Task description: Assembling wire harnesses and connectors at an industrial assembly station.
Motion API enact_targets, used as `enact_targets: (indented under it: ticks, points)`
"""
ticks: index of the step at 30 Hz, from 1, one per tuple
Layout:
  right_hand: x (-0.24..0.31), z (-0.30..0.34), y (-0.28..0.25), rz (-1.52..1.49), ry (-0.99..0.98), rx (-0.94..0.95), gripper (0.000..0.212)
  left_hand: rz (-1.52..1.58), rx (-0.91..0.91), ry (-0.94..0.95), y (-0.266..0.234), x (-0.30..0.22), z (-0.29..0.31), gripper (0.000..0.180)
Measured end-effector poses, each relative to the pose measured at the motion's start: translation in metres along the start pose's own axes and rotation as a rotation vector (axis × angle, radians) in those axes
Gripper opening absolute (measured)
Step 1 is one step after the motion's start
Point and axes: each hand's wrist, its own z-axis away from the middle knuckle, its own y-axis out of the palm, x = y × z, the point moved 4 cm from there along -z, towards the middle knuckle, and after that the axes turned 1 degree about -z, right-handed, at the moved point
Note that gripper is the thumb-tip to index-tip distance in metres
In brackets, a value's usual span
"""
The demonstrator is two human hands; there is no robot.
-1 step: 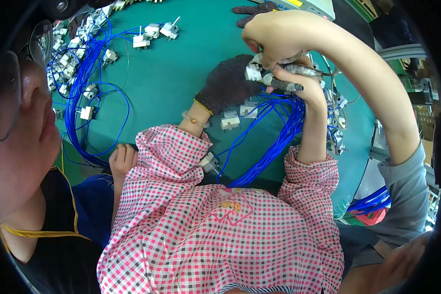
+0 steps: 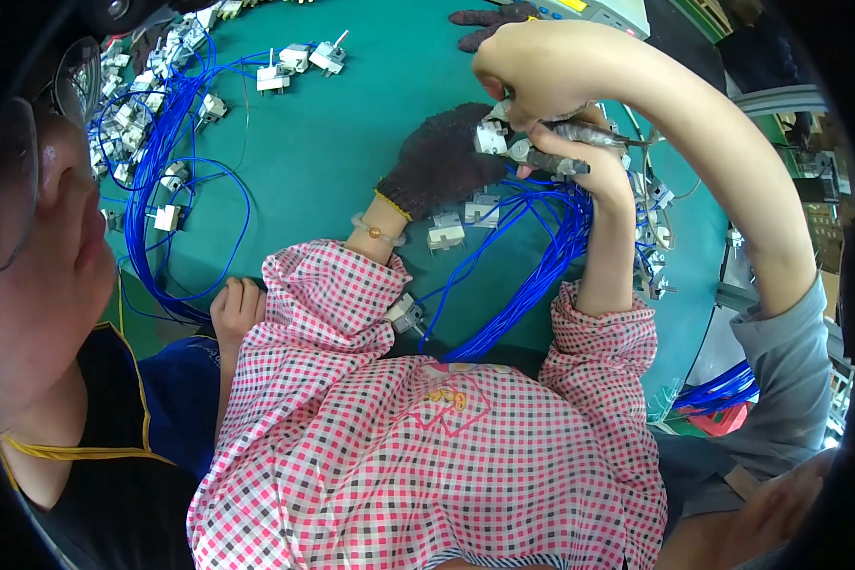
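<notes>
My left hand [image 2: 442, 161], in a dark knitted glove, is closed on a small white electrical part [image 2: 490, 139] with metal on it. My bare right hand [image 2: 594, 163] grips a tool that looks like pliers [image 2: 558, 162], its handles wrapped in grey tape and its round joint beside the white part. From the right, a co-worker's bare hand [image 2: 532, 81] reaches over and bends down onto the same spot, hiding my right fingers in part. Below my hands runs a bundle of blue wires [image 2: 532, 275], with white parts [image 2: 446, 233] next to it.
At the left lie a heap of white parts [image 2: 123, 138] and another blue wire bundle [image 2: 147, 237]. Several parts [image 2: 274, 78] rest on the green table [image 2: 351, 76]. A dark glove [image 2: 492, 21] lies near a device [image 2: 598, 14] at the back. Another person [image 2: 180, 399] sits close at the left.
The co-worker's hand and arm have shifted very slightly. My hands stay in place on the white part and the pliers.
</notes>
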Motion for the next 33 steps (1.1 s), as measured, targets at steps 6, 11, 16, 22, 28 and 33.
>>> enact_targets:
  ticks: [6,11,16,22,28,33]
  points:
    - [0.006,0.032,-0.026,-0.061,-0.136,-0.192,0.015,0.052,-0.033,0.068,-0.011,-0.001,0.006,0.051]
    - [0.005,0.031,-0.028,-0.186,-0.119,-0.063,0.02,0.121,0.009,-0.015,-0.014,-0.007,0.004,0.05]
    - [-0.007,0.016,-0.007,-0.181,-0.401,-0.243,0.019,0.145,0.017,-0.018,-0.014,-0.001,0.006,0.052]
    - [0.014,0.021,-0.01,-0.257,-0.112,-0.049,0.018,0.111,0.019,0.006,-0.022,-0.024,0.001,0.055]
    - [0.025,0.017,-0.01,-0.143,-0.002,-0.116,0.016,0.078,0.008,-0.017,-0.029,-0.027,0.004,0.062]
    - [0.013,0.01,0.008,-0.141,0.048,-0.121,0.018,0.125,0.028,-0.049,-0.022,-0.024,-0.001,0.065]
